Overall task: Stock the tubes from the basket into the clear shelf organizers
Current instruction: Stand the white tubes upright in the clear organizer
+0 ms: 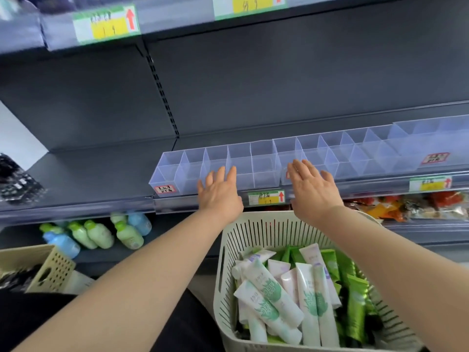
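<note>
Progress: basically zero. Clear shelf organizers point(253, 163) all empty, tubes point(274, 295) all piled in the basket point(266, 224) below. Left hand point(219, 193) and right hand point(312, 189) flat, fingers spread at organizer fronts, holding nothing. Whole load left.

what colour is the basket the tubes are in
Pale cream. The slotted plastic basket shows best in the head view.

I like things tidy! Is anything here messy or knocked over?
Yes. The little bottles on the lower shelf lie tipped on their sides, not standing. The clear organizers seem not to line up quite evenly where two meet. Nothing looks spilled or broken.
</note>
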Demonstrator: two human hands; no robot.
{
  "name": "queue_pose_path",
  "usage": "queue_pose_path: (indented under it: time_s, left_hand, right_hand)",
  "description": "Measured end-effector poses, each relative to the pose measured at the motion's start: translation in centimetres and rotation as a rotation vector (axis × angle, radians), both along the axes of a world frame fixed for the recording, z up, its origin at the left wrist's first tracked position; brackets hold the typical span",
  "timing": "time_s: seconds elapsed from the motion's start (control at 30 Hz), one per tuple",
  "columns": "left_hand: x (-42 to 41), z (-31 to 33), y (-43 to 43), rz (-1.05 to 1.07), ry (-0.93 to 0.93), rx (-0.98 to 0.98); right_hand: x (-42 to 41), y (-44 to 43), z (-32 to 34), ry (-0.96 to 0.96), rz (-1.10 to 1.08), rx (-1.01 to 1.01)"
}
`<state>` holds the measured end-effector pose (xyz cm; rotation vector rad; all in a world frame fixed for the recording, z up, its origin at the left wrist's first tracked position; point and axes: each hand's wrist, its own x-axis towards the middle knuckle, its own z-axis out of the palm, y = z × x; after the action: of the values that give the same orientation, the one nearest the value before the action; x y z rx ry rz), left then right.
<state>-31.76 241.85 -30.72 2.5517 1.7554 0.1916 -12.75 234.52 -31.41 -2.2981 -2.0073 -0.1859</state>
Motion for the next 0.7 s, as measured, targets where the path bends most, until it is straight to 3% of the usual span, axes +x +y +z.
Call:
queue_pose_path:
  time_s: [0.17, 0.27, 0.43, 0.7]
  left_hand:
    - [-0.2, -1.5, -2.5, -0.152, -0.206, 0.194]
    - [0.5, -3.1, -4.4, -0.284, -0.141, 0.032]
    - [1.3, -6.3, -6.3, -0.266, -0.059, -0.261]
    - [0.7, -9.1, -6.5, -0.211, -0.064, -0.383]
  right_hand:
    - [-0.7, -2.8, -2.5, 0.032, 0.115, 0.118]
    - [-0.3, -4.9, -5.0, 0.081, 0.107, -0.076]
    - [0.5, -7.5, -8.7, 0.150, -0.001, -0.425]
    - [0.7, -8.8, -11.3, 0.358, -0.191, -0.527]
